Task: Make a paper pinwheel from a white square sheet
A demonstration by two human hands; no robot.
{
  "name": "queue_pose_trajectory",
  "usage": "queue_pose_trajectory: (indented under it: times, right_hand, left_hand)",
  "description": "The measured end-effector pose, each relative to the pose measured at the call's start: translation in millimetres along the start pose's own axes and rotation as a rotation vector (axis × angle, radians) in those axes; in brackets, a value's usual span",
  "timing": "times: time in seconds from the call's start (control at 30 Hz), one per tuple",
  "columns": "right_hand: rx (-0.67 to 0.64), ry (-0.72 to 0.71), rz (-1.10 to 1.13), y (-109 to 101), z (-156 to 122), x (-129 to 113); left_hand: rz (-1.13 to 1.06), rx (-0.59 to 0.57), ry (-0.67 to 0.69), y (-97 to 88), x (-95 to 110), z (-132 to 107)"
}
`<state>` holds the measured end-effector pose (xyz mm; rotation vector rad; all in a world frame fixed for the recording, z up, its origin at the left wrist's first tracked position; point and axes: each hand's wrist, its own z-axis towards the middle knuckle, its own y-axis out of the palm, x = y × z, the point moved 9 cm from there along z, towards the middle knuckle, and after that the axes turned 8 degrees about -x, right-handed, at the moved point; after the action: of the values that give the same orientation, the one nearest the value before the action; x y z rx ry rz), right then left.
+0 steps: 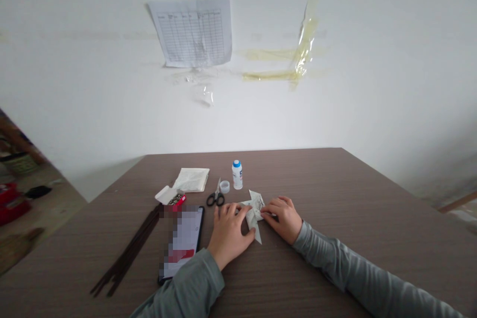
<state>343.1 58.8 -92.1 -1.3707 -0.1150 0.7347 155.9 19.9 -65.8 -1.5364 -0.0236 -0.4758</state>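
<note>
A pinwheel of folded, printed paper (256, 203) lies on the table between my hands, its pointed blades spread out. My left hand (231, 231) steadies its left side, thumb and index finger on the paper and the other fingers spread toward the table. From the right, my right hand (283, 218) has its fingertips pinched at the paper near the middle; the exact pinch point is small and partly hidden. Just beyond them stands a white bottle with a blue cap (237, 175), beside a small clear plastic lid or cup (224, 187) and black-handled scissors (215, 198).
Left of my left hand lies a phone (186, 238) with its screen lit. Near it are an opened red-and-white box of small metal pieces (175, 198), several thin dark sticks (128, 253) and a stack of paper (192, 180). The table (354, 198) meets a white wall.
</note>
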Motion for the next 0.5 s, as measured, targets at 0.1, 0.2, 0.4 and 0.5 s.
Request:
queue_pose_trajectory:
  times: [0.1, 0.2, 0.4, 0.5]
  right_hand:
    - [0.014, -0.009, -0.028, 1, -1, 0]
    - [0.014, -0.009, -0.036, 1, 0, 0]
    - [-0.019, 0.034, 0.008, 6, 0, 7]
    - [0.001, 0.017, 0.006, 9, 0, 11]
  left_hand:
    - [-0.003, 0.010, 0.003, -2.0, 3, 0]
    - [-0.002, 0.023, 0.000, -3.9, 5, 0]
    - [0.034, 0.001, -0.001, -6.5, 12, 0]
    - [0.040, -0.013, -0.008, -7.4, 13, 1]
